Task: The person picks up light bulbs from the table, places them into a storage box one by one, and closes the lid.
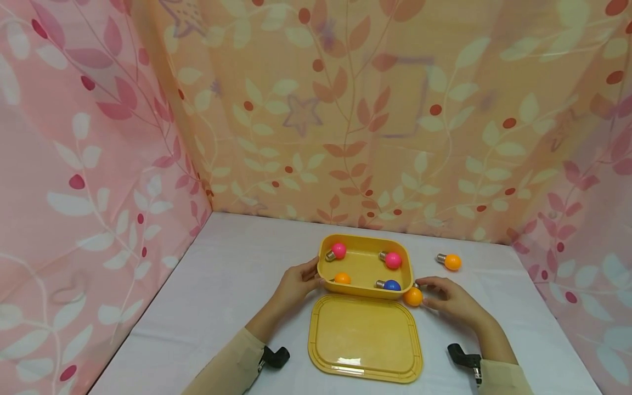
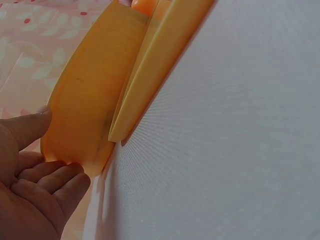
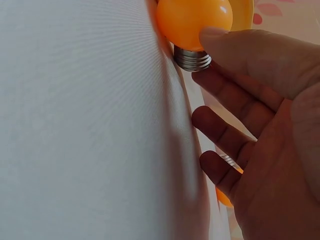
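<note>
A yellow box holds two pink light bulbs, the left one and the right one, an orange light bulb and a blue light bulb. My left hand touches the box's left end from outside. In the left wrist view its thumb meets the box's edge and its fingers rest against the wall. At the box's front right corner, my right hand pinches another orange light bulb. Its metal screw base shows below the thumb; the index finger is partly hidden.
A flat yellow lid lies directly in front of the box on the white tabletop. Right of the box lies a loose orange bulb. Patterned cloth walls stand behind and on both sides.
</note>
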Demonstrator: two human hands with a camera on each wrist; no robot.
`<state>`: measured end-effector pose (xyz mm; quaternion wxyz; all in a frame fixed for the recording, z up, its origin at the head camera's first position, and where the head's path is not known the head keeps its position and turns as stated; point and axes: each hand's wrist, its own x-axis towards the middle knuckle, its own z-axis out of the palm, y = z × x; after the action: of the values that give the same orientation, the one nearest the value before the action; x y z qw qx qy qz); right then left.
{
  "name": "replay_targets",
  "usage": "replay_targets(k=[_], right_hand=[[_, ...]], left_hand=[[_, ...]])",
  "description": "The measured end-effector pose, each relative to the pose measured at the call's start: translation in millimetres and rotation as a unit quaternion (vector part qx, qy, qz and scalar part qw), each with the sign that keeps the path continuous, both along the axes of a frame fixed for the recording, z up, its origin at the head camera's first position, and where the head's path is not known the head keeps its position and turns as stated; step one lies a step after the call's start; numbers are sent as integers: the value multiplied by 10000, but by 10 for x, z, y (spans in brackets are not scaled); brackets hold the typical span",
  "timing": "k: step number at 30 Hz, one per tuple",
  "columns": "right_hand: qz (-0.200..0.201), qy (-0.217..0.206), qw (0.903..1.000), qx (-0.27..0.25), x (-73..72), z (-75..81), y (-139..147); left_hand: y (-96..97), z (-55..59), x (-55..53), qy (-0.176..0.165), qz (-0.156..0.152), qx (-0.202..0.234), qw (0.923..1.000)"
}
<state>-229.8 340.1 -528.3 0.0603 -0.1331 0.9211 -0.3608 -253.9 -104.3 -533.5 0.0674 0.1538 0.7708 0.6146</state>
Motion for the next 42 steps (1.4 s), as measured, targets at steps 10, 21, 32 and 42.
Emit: replay_targets(k=[10, 21, 32, 42], right_hand=[[127, 109, 9998, -136, 27, -47, 5], [-31, -126, 9999, 51, -23, -48, 26], [-195, -282, 9994, -12, -17, -42, 30], [-110, -294, 9995, -62, 30, 26, 22]], left_hand=[[0, -11, 7, 38, -28, 4, 10000], [-6, -44, -7, 66, -31, -25, 10000], [5, -32, -9, 91, -58, 50, 9999], [2, -6, 0, 80, -129, 113, 9998]])
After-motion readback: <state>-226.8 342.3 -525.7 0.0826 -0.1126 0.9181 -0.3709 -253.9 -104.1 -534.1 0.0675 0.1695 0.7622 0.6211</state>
